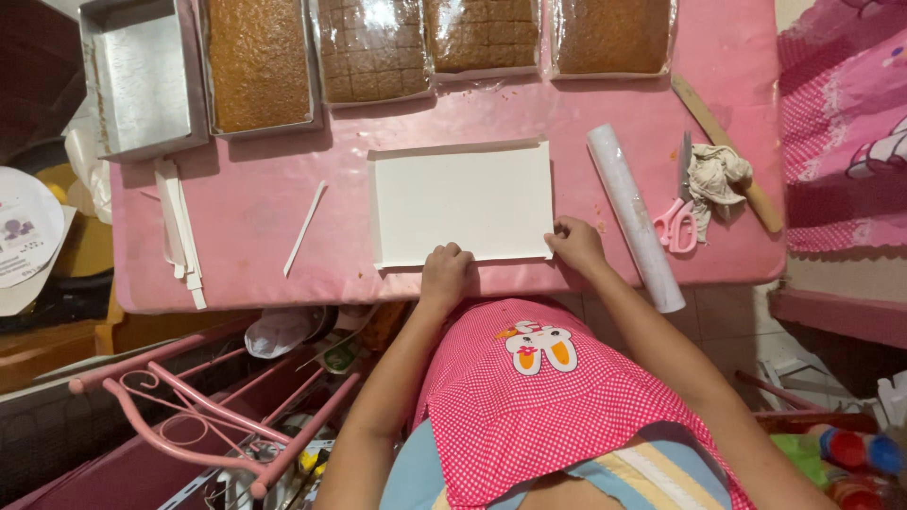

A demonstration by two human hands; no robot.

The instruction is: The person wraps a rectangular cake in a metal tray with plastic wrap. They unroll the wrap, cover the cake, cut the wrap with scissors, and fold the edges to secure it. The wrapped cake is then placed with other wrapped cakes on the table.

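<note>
Both hands press the near edge of the flat white rectangular cardboard sheet, long axis left-right: left hand curled mid-edge, right hand pinching the near-right corner.

— What do you see of the arms?

— I see both forearms bare, rising from the bottom of the frame toward its centre. My left hand sits just left of centre, fingers curled under, knuckles up.

— And the other?

— My right hand lies slightly higher and right of centre, fingers bent, tips pressed down, wrist angled toward the lower right.
</note>
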